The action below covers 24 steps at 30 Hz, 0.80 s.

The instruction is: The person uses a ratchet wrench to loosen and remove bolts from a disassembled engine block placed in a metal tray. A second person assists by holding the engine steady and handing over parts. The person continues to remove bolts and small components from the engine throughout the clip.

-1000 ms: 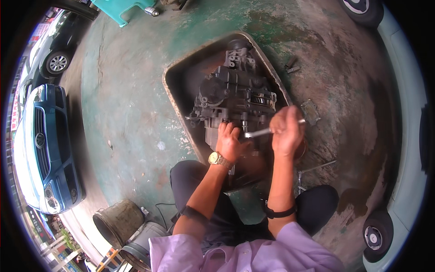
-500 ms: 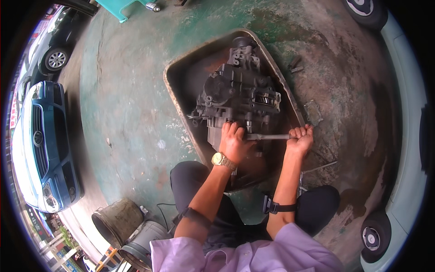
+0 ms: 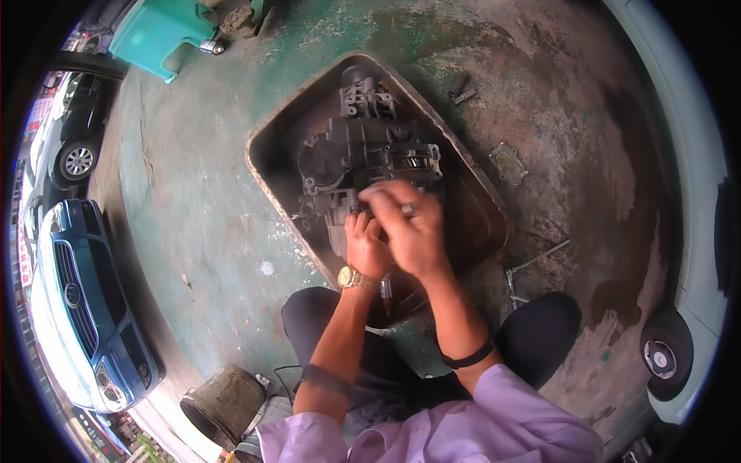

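A dark greasy metal mechanical assembly (image 3: 363, 150) lies in a rusty-rimmed tray (image 3: 266, 185). My left hand (image 3: 367, 247), a watch on its wrist, has its fingers curled against the lower part of the assembly; what they grip is hidden. My right hand (image 3: 409, 231) is above and right of it, partly over it and blurred, closed on the wrench (image 3: 409, 209), of which only a short metal piece shows among my fingers.
Small dark metal parts (image 3: 461, 91), a flat metal plate (image 3: 506, 163) and a long-handled tool (image 3: 540, 255) lie right of the tray. A teal stool (image 3: 154, 35) and spray can (image 3: 212, 46) are at upper left. Grimy buckets (image 3: 228, 401) stand lower left. Cars (image 3: 89, 301) flank both sides.
My right hand has swung from the tray's right side leftward and slightly up, over beside my left hand; the wrench handle is now mostly hidden. The view has also shifted.
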Tool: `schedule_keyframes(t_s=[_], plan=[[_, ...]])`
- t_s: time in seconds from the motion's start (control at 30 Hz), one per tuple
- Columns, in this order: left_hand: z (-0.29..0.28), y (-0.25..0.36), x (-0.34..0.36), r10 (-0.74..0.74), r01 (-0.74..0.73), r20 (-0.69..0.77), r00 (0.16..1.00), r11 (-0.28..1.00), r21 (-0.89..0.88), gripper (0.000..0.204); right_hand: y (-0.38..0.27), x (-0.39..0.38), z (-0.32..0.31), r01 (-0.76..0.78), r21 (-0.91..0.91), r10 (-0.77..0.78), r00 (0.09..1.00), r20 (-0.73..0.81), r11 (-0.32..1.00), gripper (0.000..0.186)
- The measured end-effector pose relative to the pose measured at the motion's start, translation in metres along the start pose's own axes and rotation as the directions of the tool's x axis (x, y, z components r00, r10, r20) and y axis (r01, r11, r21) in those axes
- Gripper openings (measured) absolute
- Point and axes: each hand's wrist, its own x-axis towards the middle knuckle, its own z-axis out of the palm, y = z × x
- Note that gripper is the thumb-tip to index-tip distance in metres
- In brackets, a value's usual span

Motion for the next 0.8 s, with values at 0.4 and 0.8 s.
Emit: schedule_keyframes(t_s=[0.4, 0.8], plan=[[0.006, -0.005, -0.005, 0.036, -0.036, -0.011, 0.999, 0.999, 0.009, 0.042, 0.18, -0.064, -0.07, -0.005, 0.965, 0.938, 0.233, -0.256, 0.264, 0.029], [-0.014, 0.012, -0.001, 0.07, -0.066, -0.035, 0.997, 0.992, 0.112, 0.037, -0.026, -0.01, 0.066, 0.08, -0.289, 0.02, 0.944, 0.328, 0.954, 0.013]])
